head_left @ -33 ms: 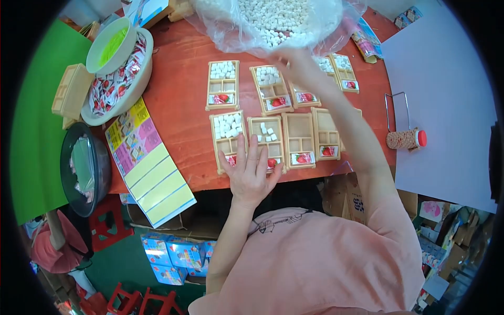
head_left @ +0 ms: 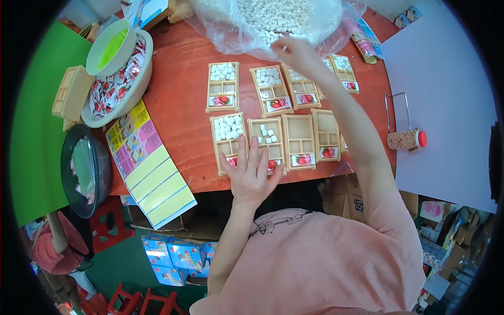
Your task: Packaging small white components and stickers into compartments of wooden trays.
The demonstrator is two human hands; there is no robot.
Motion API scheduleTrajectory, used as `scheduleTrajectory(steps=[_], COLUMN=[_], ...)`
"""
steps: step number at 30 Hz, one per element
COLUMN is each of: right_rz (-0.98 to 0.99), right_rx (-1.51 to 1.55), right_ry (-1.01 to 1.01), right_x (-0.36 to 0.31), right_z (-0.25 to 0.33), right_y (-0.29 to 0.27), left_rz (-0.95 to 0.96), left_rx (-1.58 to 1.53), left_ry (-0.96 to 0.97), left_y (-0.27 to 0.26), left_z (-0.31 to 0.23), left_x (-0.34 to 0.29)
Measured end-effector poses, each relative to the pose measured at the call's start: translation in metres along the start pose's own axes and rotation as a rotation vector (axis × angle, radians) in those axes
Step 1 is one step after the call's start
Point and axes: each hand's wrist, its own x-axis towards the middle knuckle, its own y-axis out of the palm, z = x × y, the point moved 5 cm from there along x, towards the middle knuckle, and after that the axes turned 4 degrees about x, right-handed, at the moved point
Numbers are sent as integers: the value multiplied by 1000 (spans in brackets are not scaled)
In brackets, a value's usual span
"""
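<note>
My left hand (head_left: 250, 181) lies spread and open over the lower ends of two beige compartment trays in the near row. Under its fingers, the near-left tray (head_left: 214, 134) holds many small white cubes (head_left: 228, 127); the tray beside it (head_left: 252, 126) has only several. Strawberry-printed sachets (head_left: 303, 159) sit in the trays' end compartments, partly covered by my left hand in those two. My right hand (head_left: 296, 55) reaches over the far row to the near edge of a clear plastic bag (head_left: 226, 39) full of white cubes. Its fingers are curled together; what they hold is hidden.
Far-row trays (head_left: 223, 86) hold cubes and sachets. At left stand a white basin (head_left: 148, 63) of sachets, a green-filled bowl (head_left: 94, 47), a dark bowl (head_left: 102, 173) and a printed sheet (head_left: 152, 163). A red-capped jar (head_left: 403, 139) lies at right. Another person (head_left: 60, 239) is lower left.
My right hand has moved slightly away from me, toward the bag of cubes, uncovering more of the far trays. My left hand stays in place.
</note>
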Motion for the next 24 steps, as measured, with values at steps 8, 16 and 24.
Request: scheduleTrajectory(steps=[8,16,24], right_rz=[188,72,147], right_rx=[-288,15,422], right_ry=[315,214,300], right_x=[92,84,22], right_z=[-58,-78,-69], right_y=[57,61,0], left_rz=[25,76,19], left_rx=[8,0,-64], left_ry=[-23,-29,30], left_y=[0,5,5], left_z=[1,2,0], left_x=[4,4,12])
